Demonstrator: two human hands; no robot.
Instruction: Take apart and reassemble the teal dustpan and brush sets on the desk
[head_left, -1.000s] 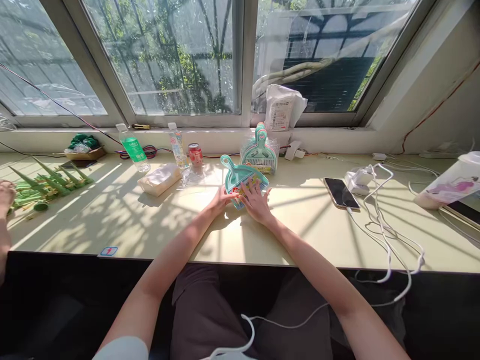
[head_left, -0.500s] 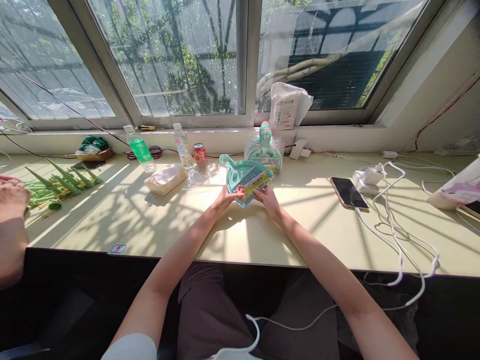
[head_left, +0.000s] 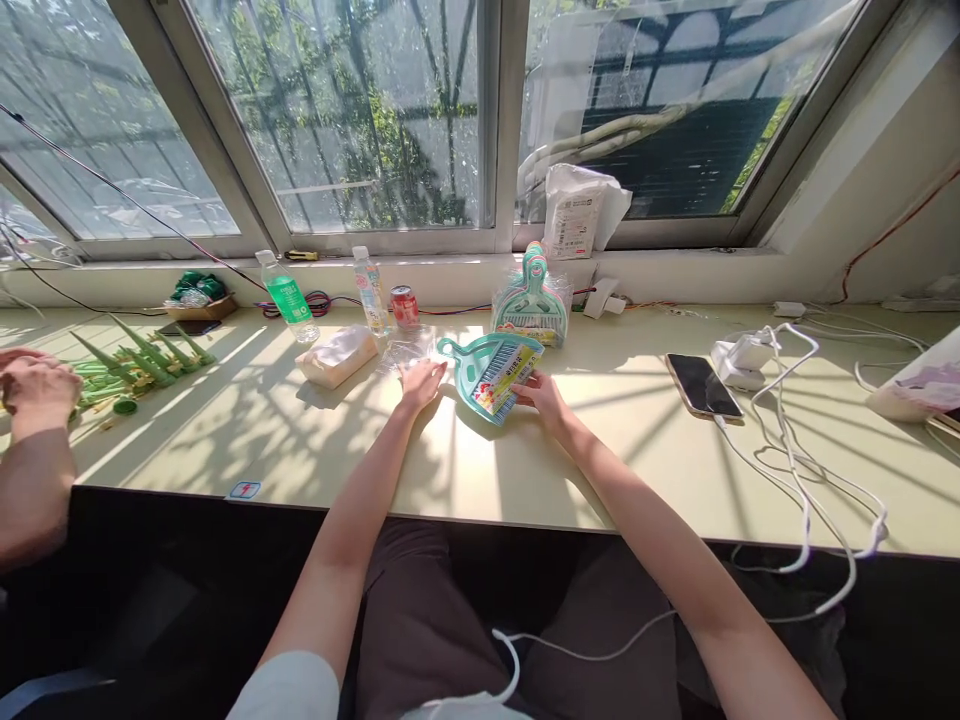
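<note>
A small mint-green dustpan and brush set (head_left: 472, 372) with a yellow-and-white printed label is tilted above the table, its handle pointing left. My right hand (head_left: 541, 396) grips its right edge, thumb and fingers pressed on it. Off the set, my left hand (head_left: 422, 384) reaches forward over the table with fingers stretched out, beside the handle. Its fingertips lie at a crumpled clear plastic bag (head_left: 405, 348); whether they touch it I cannot tell. Behind stands a stack of similar dustpan sets (head_left: 531, 300) in clear wrapping.
Left of the bag lie a tissue pack (head_left: 337, 357), two bottles (head_left: 289, 302) and a red can (head_left: 404, 306). A phone (head_left: 703, 386) with white cables (head_left: 787, 440) lies right. At far left another person's hand (head_left: 37, 385) is by green spiky pieces (head_left: 142, 355).
My left hand has let go of the dustpan set and moved left toward the plastic bag. The set stays in my right hand, turned slightly, handle lower.
</note>
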